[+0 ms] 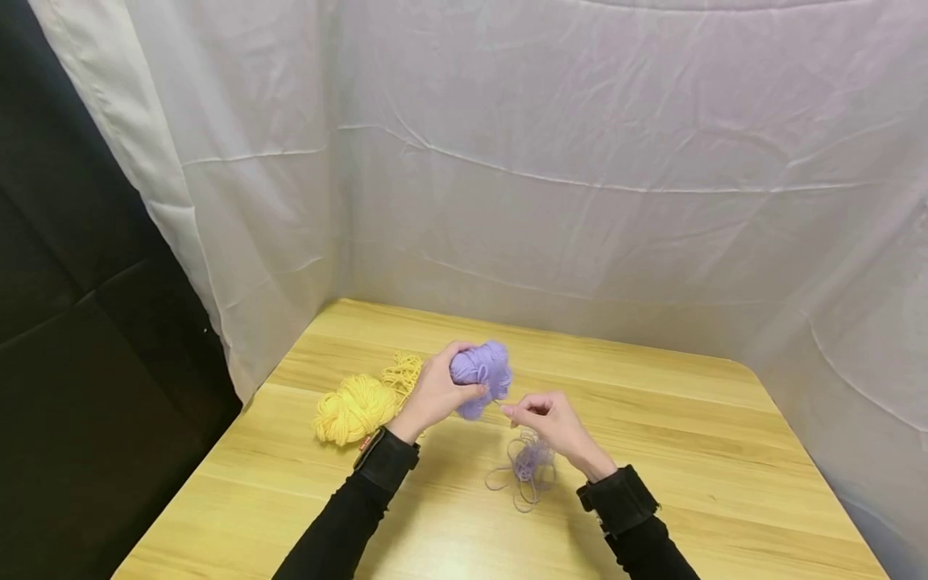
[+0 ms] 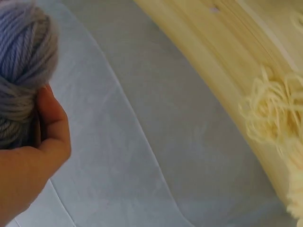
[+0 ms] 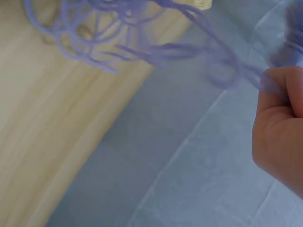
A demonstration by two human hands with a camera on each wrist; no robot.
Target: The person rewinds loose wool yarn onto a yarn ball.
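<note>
My left hand [image 1: 435, 395] grips a purple yarn ball [image 1: 482, 374] above the wooden table [image 1: 689, 451]. The left wrist view shows the same purple yarn ball [image 2: 21, 66] held in my curled fingers [image 2: 45, 137]. My right hand [image 1: 544, 419] pinches a purple strand running from the ball. From that hand the strand drops to a loose purple tangle [image 1: 529, 467] lying on the table. In the right wrist view the tangle [image 3: 109, 33] lies on the wood and the strand passes into my fingers [image 3: 279, 113].
A yellow yarn skein [image 1: 351, 409] with a loose yellow tangle [image 1: 402, 372] lies on the table left of my left hand, the tangle [image 2: 272, 111] also in the left wrist view. White cloth [image 1: 580, 161] hangs behind and on both sides. A dark wall [image 1: 65, 322] stands at left.
</note>
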